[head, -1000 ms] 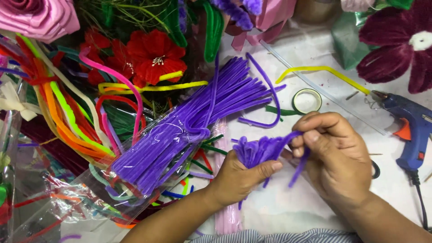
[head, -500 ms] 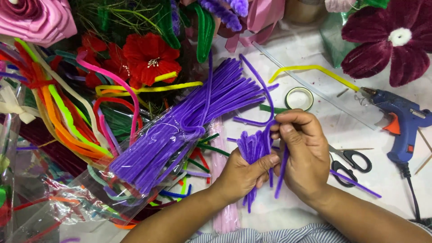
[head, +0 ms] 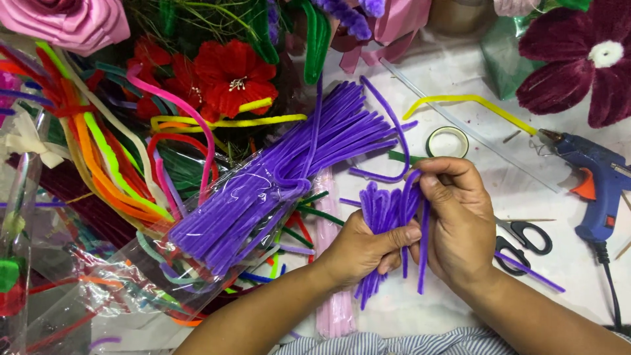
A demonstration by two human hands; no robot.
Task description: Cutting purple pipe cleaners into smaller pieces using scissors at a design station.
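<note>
My left hand (head: 363, 253) grips a small bunch of folded purple pipe cleaners (head: 384, 209) near the middle of the white table. My right hand (head: 460, 223) pinches one purple pipe cleaner bent over the top of that bunch, its ends hanging down beside my fingers. A large bundle of long purple pipe cleaners (head: 276, 181) lies just left of my hands, partly inside a clear plastic bag.
Mixed coloured pipe cleaners (head: 105, 164) pile at the left. A red flower (head: 233, 75) and a dark maroon flower (head: 582, 59) sit at the back. A tape roll (head: 447, 142), blue glue gun (head: 595, 181), black scissors (head: 526, 240) and a pink pipe cleaner bundle (head: 332, 302) lie nearby.
My right hand has swung the loose purple pipe cleaner over the bunch and moved in closer to my left hand. The scissors have come into sight.
</note>
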